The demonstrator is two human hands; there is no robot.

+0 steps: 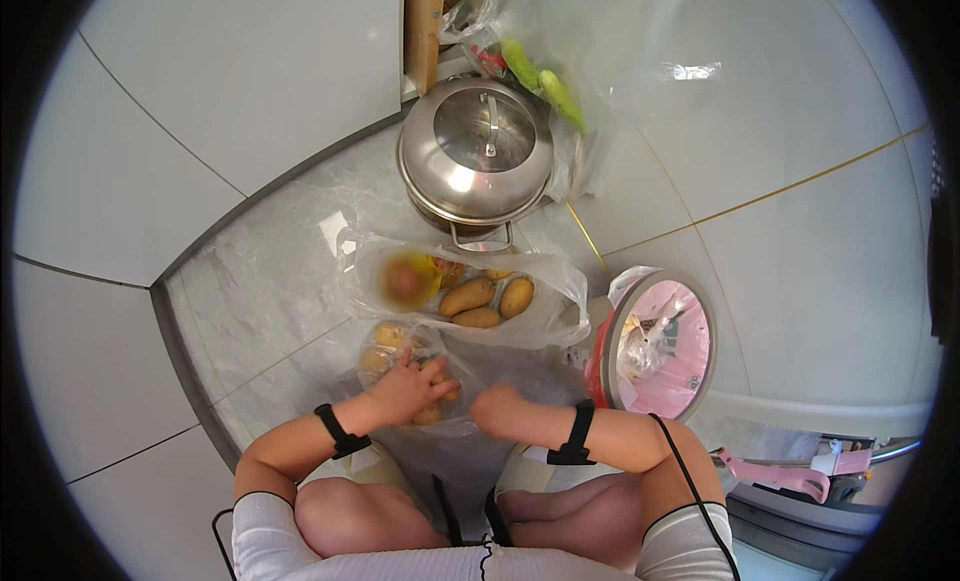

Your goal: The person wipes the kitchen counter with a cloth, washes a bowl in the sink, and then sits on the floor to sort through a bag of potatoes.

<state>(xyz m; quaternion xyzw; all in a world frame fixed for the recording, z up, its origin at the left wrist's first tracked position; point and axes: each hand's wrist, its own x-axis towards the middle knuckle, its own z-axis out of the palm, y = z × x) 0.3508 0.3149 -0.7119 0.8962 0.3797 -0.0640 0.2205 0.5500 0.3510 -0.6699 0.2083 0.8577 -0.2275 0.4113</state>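
My left hand [411, 390] rests with spread fingers on potatoes [388, 334] in a clear plastic bag on the floor before me. To its right my right hand [496, 401] is bent inward at the edge of the same bag; its fingers are mostly hidden, so any grip cannot be made out. Just beyond both hands lies a second, wide-mouthed plastic bag [555, 322], holding several potatoes [466, 296] and, at its left, a yellow packet or bag [409, 279] that looks blurred.
A steel pot with a glass-centred lid [465, 183] stands beyond the bags. Green vegetables [559, 97] in plastic lie behind it. A bin with a pink liner [697, 348] stands at the right. White cabinet fronts [247, 71] border the left; a pink-handled object [780, 476] is at lower right.
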